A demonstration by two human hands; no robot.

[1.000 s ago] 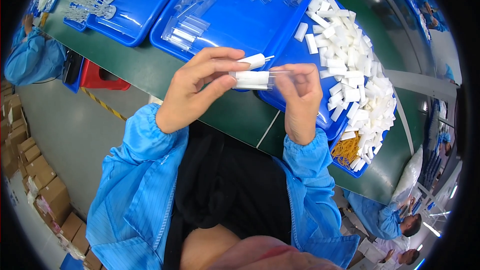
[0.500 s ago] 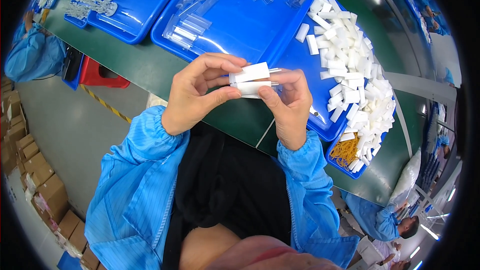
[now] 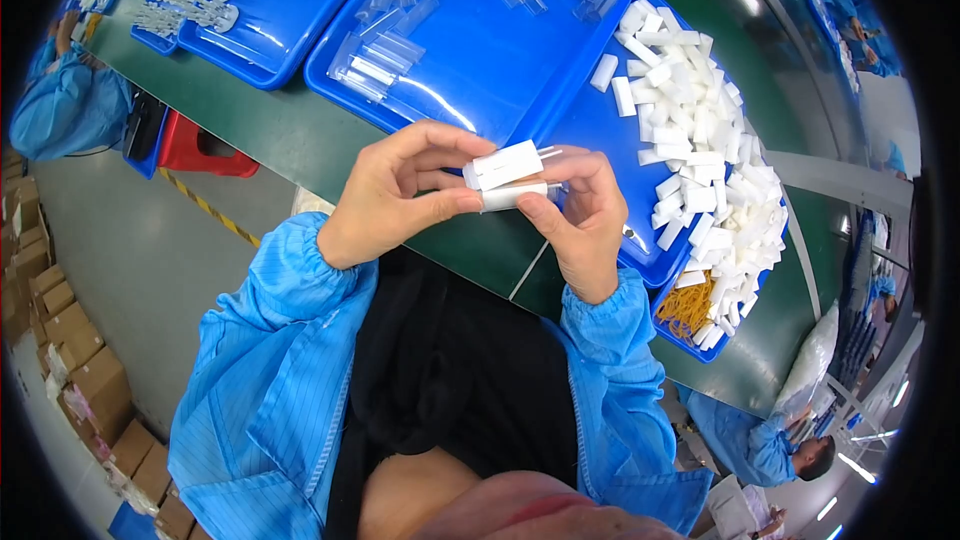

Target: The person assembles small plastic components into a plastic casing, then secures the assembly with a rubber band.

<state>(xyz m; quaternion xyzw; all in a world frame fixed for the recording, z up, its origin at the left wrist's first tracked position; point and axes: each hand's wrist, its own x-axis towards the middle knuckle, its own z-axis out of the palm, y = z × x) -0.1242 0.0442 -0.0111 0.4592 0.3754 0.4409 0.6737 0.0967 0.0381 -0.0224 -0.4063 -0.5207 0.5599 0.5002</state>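
Blue striped smock sleeves (image 3: 290, 360) (elastic cuffs), black apron (image 3: 450, 380).

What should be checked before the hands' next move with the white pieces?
1. Left hand grips both white pieces: ok.
2. Right hand touches the pieces' other end: ok.
3. Pieces stacked one over the other, held above the bench edge: ok.
4. Metal prongs straight: cannot tell.
5. Clear sleeve around the pieces: cannot tell.
6. Blue tray of white parts within right hand's reach: ok.

White plug blocks (image 3: 505, 165), blue trays (image 3: 500, 80), dark green table (image 3: 270, 130), striped blue sleeves (image 3: 270, 360).
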